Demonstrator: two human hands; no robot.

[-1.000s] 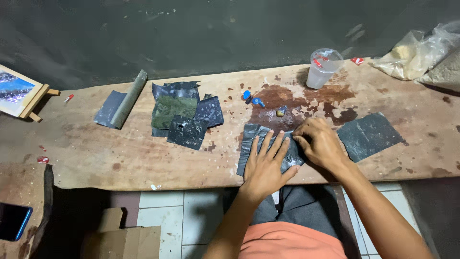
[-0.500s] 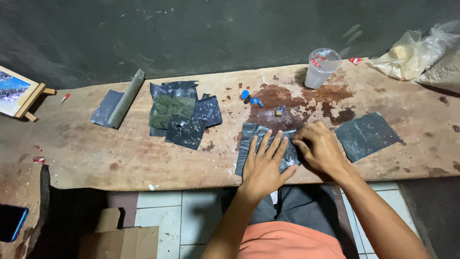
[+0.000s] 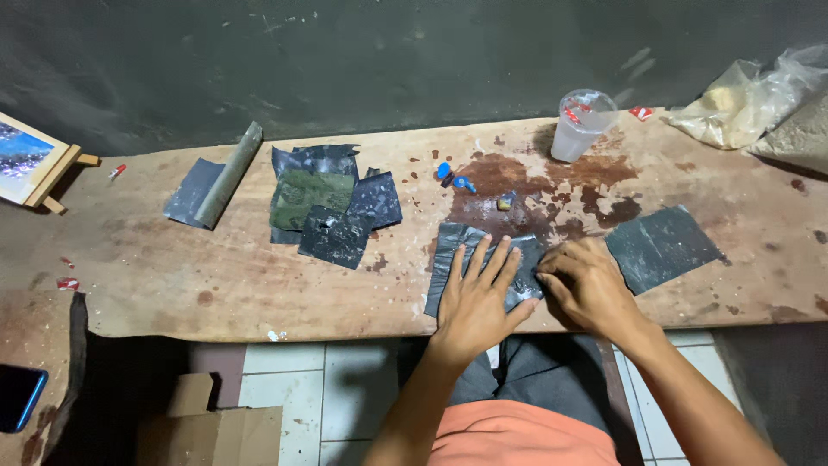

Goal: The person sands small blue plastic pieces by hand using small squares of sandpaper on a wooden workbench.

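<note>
Dark grey sheet (image 3: 448, 259), sandpaper-like, lies flat at lower centre of the frame near the front edge of the wooden bench (image 3: 216, 276). Left hand (image 3: 476, 298) pressed flat on it, fingers spread wide, palm down, gripping nothing. Right hand (image 3: 589, 285) just beside, at the sheet's right edge, fingers curled in and touching the sheet; cannot tell if it pinches anything under the knuckles. Second dark sheet (image 3: 662, 246) lies right of centre, close to the right hand but apart from it. Pile of dark sheets (image 3: 328, 207) left of centre, overlapping, one greenish on top. Further left, a grey roll (image 3: 228, 173) rests tilted on another flat sheet. Clear plastic cup (image 3: 582, 123) stands upright at upper right, behind a dark brown stain (image 3: 535, 185) on the wood. Small blue bits (image 3: 453, 175) sit just left of the stain. Plastic bags (image 3: 759, 99) with pale contents at the far upper right. Small painted canvas on an easel (image 3: 30, 160) at the left edge. Cardboard box (image 3: 211, 423) on the tiled floor at lower left.
</note>
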